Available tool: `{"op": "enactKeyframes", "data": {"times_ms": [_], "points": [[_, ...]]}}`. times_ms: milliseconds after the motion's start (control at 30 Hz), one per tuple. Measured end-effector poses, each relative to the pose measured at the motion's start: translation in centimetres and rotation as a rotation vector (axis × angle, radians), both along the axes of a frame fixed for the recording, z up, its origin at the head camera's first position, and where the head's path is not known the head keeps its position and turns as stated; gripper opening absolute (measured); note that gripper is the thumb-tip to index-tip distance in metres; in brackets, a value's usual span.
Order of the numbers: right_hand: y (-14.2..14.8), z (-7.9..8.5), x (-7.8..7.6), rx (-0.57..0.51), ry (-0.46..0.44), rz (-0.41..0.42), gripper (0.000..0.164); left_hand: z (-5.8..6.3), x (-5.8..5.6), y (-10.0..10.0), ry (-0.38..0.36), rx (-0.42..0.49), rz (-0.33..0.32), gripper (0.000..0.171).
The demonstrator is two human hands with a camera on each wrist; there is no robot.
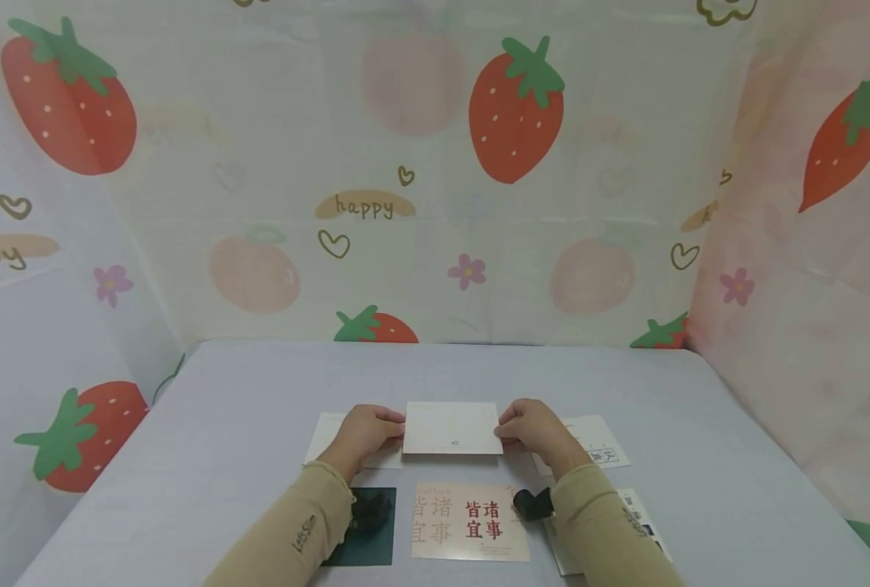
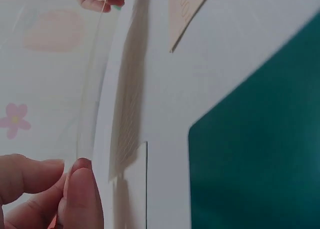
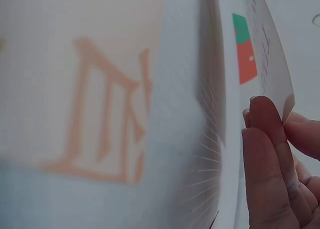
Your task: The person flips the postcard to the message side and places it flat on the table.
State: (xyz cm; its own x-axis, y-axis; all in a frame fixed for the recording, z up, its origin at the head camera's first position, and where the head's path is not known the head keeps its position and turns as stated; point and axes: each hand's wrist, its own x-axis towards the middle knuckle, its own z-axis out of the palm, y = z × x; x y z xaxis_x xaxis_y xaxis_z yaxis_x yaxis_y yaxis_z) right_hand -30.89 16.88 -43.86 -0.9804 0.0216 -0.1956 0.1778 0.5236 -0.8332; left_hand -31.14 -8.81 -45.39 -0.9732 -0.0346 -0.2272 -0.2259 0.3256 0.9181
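Observation:
A white card (image 1: 452,425) with a small dark mark near its lower edge is held up off the table, tilted, between both hands. My left hand (image 1: 364,434) pinches its left edge between thumb and fingers. On the opposite edge, my right hand (image 1: 539,432) pinches it the same way. In the right wrist view the card (image 3: 270,49) bends slightly at the fingers and carries thin, unreadable lines of writing. Below it lies a cream card (image 1: 471,545) with red characters. A dark green card (image 1: 376,542) lies under my left wrist.
A plain white card (image 1: 324,432) lies behind my left hand. Beyond my right hand is a white card (image 1: 602,436) with blue characters; another card (image 1: 643,514) is partly hidden by my right sleeve. The white table (image 1: 222,456) ends at a strawberry-patterned curtain (image 1: 435,285).

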Motion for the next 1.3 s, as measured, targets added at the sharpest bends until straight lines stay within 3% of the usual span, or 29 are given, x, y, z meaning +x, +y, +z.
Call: {"op": "enactKeyframes", "data": {"times_ms": [333,600,867,1300], "points": [[0.19,0.38,0.36,0.031,-0.015,0.000,0.010,0.37,0.26,-0.24,-0.022,-0.045,-0.033,0.015],[0.45,0.18,0.30,0.019,-0.068,0.015,0.009,0.52,0.57,-0.28,-0.045,-0.010,-0.040,0.016],[0.81,-0.03,0.23,0.043,-0.086,0.037,0.013,-0.08,0.43,-0.25,-0.040,0.019,-0.069,0.017],[0.85,-0.13,0.35,0.011,-0.124,0.035,0.018,0.14,0.56,-0.11,-0.054,-0.042,-0.084,0.018]]}}
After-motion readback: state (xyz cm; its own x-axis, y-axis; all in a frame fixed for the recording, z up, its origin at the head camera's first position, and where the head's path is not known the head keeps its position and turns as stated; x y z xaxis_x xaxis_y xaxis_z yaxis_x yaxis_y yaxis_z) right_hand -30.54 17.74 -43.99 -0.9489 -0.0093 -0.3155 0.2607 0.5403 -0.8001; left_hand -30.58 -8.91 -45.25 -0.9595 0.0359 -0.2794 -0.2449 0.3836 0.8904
